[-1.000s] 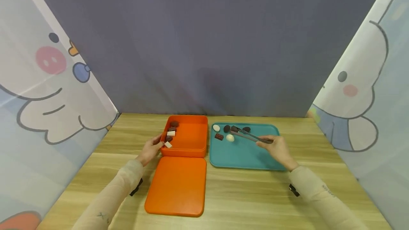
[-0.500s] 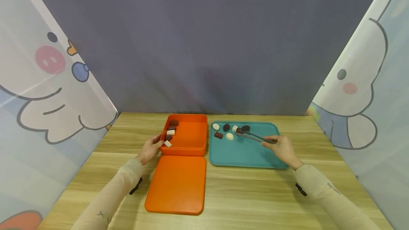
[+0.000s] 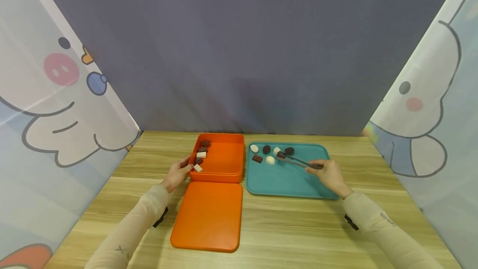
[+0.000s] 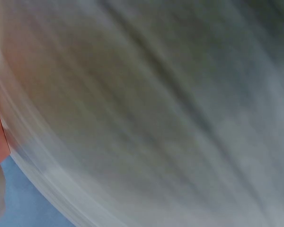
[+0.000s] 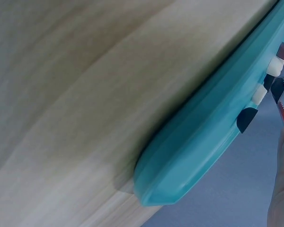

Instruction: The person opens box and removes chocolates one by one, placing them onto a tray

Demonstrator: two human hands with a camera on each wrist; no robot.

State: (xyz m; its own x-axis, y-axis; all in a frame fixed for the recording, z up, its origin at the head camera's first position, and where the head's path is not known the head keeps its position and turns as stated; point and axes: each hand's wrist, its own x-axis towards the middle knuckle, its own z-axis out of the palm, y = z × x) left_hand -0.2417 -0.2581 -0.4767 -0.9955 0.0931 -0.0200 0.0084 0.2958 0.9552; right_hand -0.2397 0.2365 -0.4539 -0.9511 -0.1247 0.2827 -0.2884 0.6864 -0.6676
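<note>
In the head view my left hand [image 3: 178, 174] grips the left wall of the orange box [image 3: 225, 177], thumb at the rim near its front corner. Chocolates lie along that wall inside, among them a white bar [image 3: 201, 155] and a dark oval [image 3: 205, 143]. My right hand [image 3: 328, 175] holds dark tongs [image 3: 302, 164] over the teal tray [image 3: 291, 186]. Between the tong tips is a dark chocolate [image 3: 281, 155], also seen in the right wrist view as a dark piece [image 5: 278, 89]. Around it on the tray are white chocolates [image 3: 270, 160], dark ovals [image 3: 289, 151] and a patterned dark rectangle [image 3: 257, 158].
An orange lid [image 3: 207, 217] lies flat in front of the box. The wooden table [image 3: 291, 231] meets a grey curtain [image 3: 239, 53] at the back, with printed panels at both sides. The left wrist view is mostly blurred table.
My right hand and the tongs have shifted slightly right with the dark chocolate, uncovering a white piece behind the tips. The left hand stays at the box.
</note>
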